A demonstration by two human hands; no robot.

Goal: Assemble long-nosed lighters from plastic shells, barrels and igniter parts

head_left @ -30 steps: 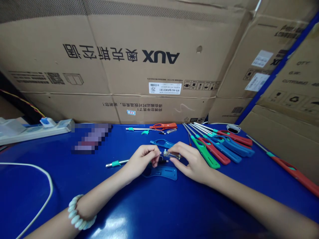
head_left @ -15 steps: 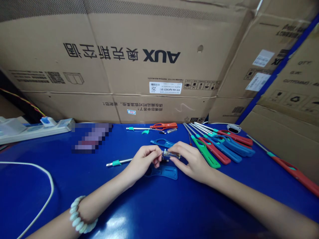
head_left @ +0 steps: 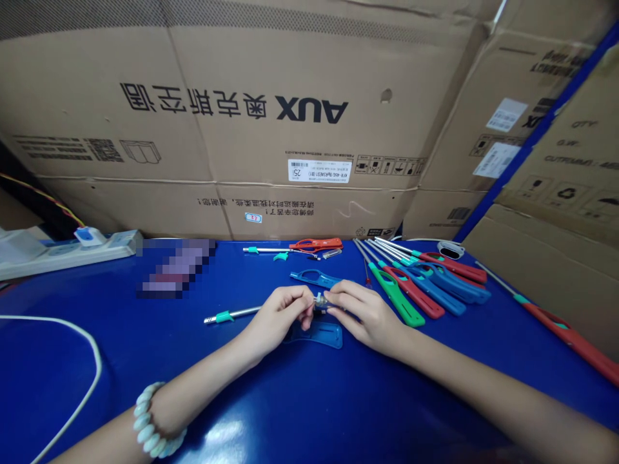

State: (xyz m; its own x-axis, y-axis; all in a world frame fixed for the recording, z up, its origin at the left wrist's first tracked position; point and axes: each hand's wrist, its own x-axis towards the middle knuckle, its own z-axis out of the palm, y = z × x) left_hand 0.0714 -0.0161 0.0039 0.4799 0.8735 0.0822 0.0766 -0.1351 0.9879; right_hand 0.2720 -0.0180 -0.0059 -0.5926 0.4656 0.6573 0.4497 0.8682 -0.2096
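My left hand (head_left: 289,312) is closed in a pinch at the valve end of a small clear fuel tank (head_left: 320,298); what lies between its fingertips is hidden. My right hand (head_left: 370,316) grips the tank from the other side, fingers covering most of it. Under the hands rests a blue lighter handle half (head_left: 319,335), and a second blue half (head_left: 314,277) lies just beyond. A metal lighter tube (head_left: 249,312) with a green trigger (head_left: 225,316) sticks out left from behind my left hand. A small black part (head_left: 319,312) shows between the hands.
Several long-necked lighters (head_left: 411,290) fan out at right, near a screwdriver (head_left: 368,282). A red lighter (head_left: 556,327) lies farther right. An opened red handle (head_left: 316,244) lies at the back. Cardboard (head_left: 242,142) walls the table; a power strip (head_left: 116,245) and white cable (head_left: 99,367) are left.
My right hand has moved slightly left and down along the clear fuel tank, its fingers now closer together and hiding more of it. My left hand has hardly moved.
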